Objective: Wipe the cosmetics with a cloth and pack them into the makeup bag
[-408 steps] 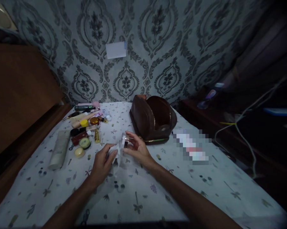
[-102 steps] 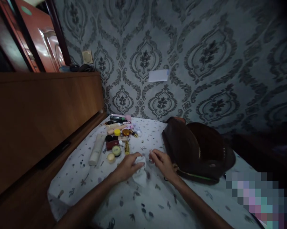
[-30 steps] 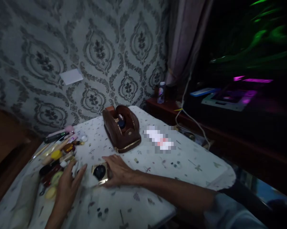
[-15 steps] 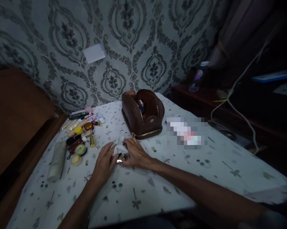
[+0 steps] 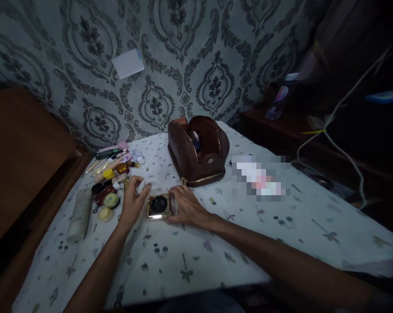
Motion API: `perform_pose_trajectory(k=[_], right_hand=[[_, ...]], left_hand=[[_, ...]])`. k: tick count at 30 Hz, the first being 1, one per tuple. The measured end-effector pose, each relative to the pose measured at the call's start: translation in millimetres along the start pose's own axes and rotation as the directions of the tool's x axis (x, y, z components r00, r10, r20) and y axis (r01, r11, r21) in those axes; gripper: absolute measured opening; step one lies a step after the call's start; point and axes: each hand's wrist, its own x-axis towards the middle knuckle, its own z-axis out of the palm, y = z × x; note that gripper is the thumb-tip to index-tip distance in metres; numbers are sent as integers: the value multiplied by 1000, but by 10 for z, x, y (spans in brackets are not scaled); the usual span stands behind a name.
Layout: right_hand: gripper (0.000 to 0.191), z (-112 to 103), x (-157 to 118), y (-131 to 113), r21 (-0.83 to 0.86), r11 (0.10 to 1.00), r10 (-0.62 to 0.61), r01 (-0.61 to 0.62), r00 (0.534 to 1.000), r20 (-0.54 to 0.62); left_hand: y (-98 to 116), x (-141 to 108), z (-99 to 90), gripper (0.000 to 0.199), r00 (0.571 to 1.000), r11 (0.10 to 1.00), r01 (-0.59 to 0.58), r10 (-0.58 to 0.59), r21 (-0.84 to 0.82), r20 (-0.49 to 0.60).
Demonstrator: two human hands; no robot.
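A small square gold-edged compact (image 5: 159,205) with a dark round centre lies on the patterned white cloth (image 5: 203,265). My right hand (image 5: 188,207) grips its right side, thumb at the lower corner and fingers at the upper one. To the left of the compact, my left hand (image 5: 133,199) pinches a whitish, soft-looking piece (image 5: 148,184), blurred in part. Just behind the hands stands a brown zip bag (image 5: 198,158), unzipped, with a dark-blue item (image 5: 196,141) inside.
Several cosmetics lie at the left, among them a grey tube (image 5: 80,217), a yellow-capped item (image 5: 108,174) and a cream round jar (image 5: 105,214). A pixelated object (image 5: 258,176) lies right of the bag. A bottle (image 5: 281,98) stands on a dark surface at the back right.
My left hand has moved left and away from the compact, taking the whitish piece along. The compact's dark round centre now shows. My right hand remains at its right side.
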Motion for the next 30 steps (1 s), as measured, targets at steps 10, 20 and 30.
perform_pose_trajectory(k=[10, 20, 30], right_hand=[[65, 15, -25, 35, -8, 1000, -17, 18, 1000, 21], [72, 7, -3, 27, -12, 999, -43, 43, 999, -21], [70, -19, -16, 7, -7, 1000, -13, 13, 1000, -7]], left_hand=[[123, -100, 277, 15, 903, 981, -188, 151, 53, 402], [-58, 16, 232, 14, 932, 945, -194, 94, 264, 350], [-217, -3, 58, 24, 955, 942, -121, 24, 313, 297]])
